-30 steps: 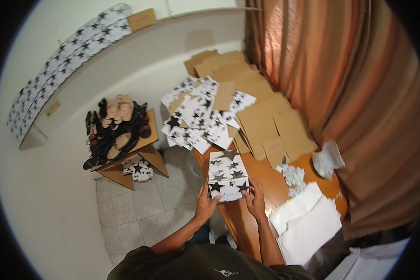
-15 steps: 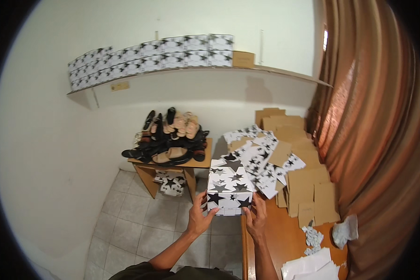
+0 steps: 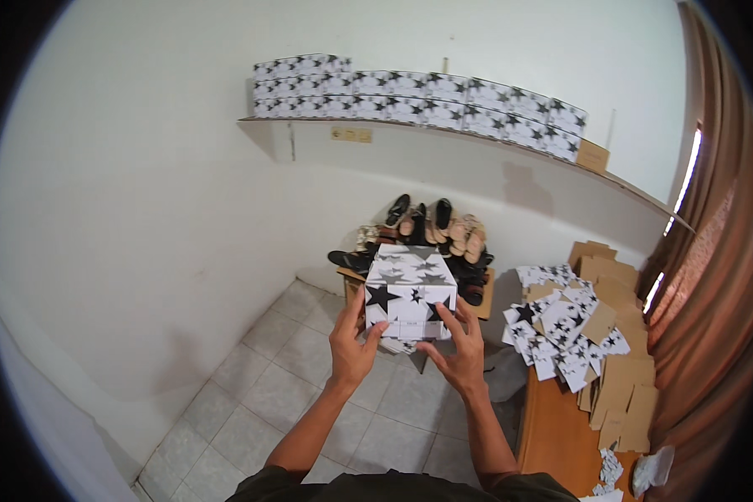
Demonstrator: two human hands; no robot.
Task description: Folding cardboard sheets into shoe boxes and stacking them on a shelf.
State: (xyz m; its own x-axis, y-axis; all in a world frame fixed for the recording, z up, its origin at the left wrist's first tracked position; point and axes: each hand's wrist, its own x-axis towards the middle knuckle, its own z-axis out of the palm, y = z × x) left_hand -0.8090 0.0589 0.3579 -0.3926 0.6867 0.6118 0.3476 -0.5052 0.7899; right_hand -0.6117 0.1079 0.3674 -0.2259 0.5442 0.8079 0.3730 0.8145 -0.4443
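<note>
Left hand (image 3: pixel 353 350): fingers clamped on star-print box (image 3: pixel 410 298) | box at my 12 o'clock, I'd keep it level, pressing evenly | right hand (image 3: pixel 462 358): fingers touching it, thumb spread, can't tell if gripping | bench (image 3: pixel 552 418): 2 o'clock

Across the upper frame, a wall shelf (image 3: pixel 649 198) carries rows of star-printed white boxes (image 3: pixel 410 96) and one plain brown box (image 3: pixel 592 156). Black and tan shoes (image 3: pixel 473 244) are heaped near the centre, above a grey tiled floor (image 3: pixel 263 381). At lower right, star-patterned sheets (image 3: pixel 571 320) and flat brown cardboard (image 3: pixel 623 376) lie on an orange-brown tabletop (image 3: pixel 552 427) beside a brown curtain (image 3: pixel 711 335).
</note>
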